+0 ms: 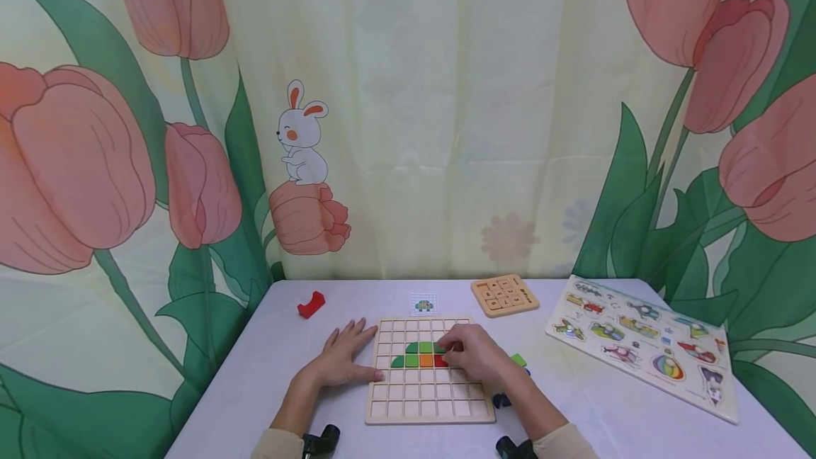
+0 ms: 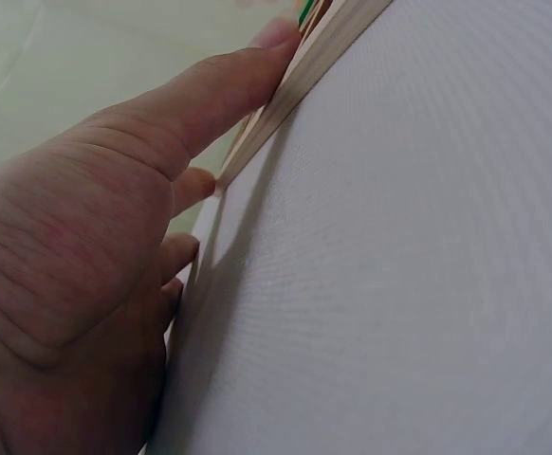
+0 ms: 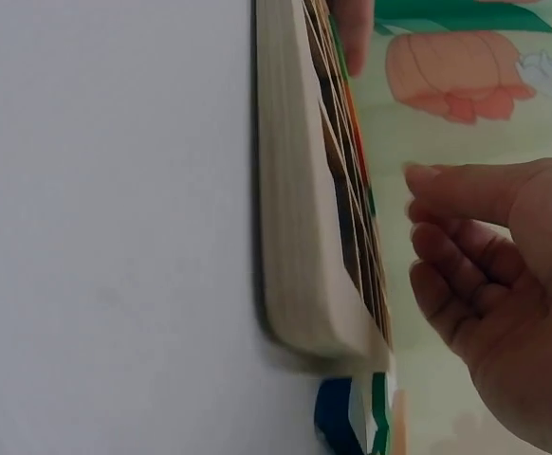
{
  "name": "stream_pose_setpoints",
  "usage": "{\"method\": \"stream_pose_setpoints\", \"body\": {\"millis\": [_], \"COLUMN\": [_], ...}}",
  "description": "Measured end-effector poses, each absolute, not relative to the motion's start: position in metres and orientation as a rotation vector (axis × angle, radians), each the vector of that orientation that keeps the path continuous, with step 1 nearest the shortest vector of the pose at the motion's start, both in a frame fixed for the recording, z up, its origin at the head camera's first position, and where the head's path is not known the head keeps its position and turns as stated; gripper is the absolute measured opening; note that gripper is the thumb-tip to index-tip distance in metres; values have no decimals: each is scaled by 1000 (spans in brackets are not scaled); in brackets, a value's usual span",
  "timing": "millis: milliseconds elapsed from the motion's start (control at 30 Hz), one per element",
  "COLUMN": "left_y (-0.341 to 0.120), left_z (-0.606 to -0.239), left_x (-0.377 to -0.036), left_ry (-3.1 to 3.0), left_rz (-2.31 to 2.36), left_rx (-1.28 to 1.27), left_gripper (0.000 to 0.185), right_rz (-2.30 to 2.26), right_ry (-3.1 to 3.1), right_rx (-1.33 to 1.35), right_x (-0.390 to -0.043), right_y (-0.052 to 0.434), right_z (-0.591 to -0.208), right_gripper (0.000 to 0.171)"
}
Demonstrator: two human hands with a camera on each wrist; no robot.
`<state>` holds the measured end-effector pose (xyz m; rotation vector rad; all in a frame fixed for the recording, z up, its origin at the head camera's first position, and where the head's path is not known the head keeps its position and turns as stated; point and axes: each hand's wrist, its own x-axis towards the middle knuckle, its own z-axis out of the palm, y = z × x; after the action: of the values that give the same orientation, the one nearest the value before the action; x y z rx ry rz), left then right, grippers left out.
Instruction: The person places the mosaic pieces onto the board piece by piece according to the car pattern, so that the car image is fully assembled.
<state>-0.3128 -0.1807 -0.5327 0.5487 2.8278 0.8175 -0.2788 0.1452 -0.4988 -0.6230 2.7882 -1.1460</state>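
A wooden grid board (image 1: 431, 409) lies on the white table, with a patch of green, orange and red pieces (image 1: 426, 360) in its middle squares. My left hand (image 1: 341, 360) is spread at the board's left side; in the left wrist view its thumb (image 2: 229, 90) rests on the board's wooden edge (image 2: 290, 104). Over the right part of the pieces is my right hand (image 1: 474, 351), hiding some squares. In the right wrist view its fingers (image 3: 442, 275) are curled with the thumb close to the index fingertip, just off the board, and nothing shows between them.
A small pattern card (image 1: 423, 304) lies behind the board, with a wooden number puzzle (image 1: 505, 295) to its right. A red piece (image 1: 311, 305) lies at the back left. Blue and green pieces (image 1: 519, 360) sit beside my right forearm. A picture puzzle board (image 1: 644, 353) is far right.
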Motion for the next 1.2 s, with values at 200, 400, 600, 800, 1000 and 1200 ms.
{"method": "stream_pose_setpoints", "body": {"millis": [200,400,600,800,1000,1200], "left_y": [-181,-181,-180,-180,-180,-180], "left_z": [-532,-532,-532,-532,-533,-533], "left_x": [-312,-312,-313,-313,-314,-314], "left_ry": [2824,2821,2828,2828,2829,2830], "left_rz": [810,821,808,805,812,817], "left_rx": [550,539,541,541,535,537], "left_gripper": [107,108,108,107,107,107], "right_rz": [-1212,-1263,-1268,-1227,-1158,-1144], "right_ry": [2858,2923,2953,2929,2910,2878], "right_rx": [-508,-387,-322,-221,-124,-75], "right_x": [-280,-282,-284,-287,-291,-291], "right_y": [162,179,193,203,212,217], "right_z": [-494,-489,-488,-492,-498,-500], "right_gripper": [24,24,24,24,22,20]}}
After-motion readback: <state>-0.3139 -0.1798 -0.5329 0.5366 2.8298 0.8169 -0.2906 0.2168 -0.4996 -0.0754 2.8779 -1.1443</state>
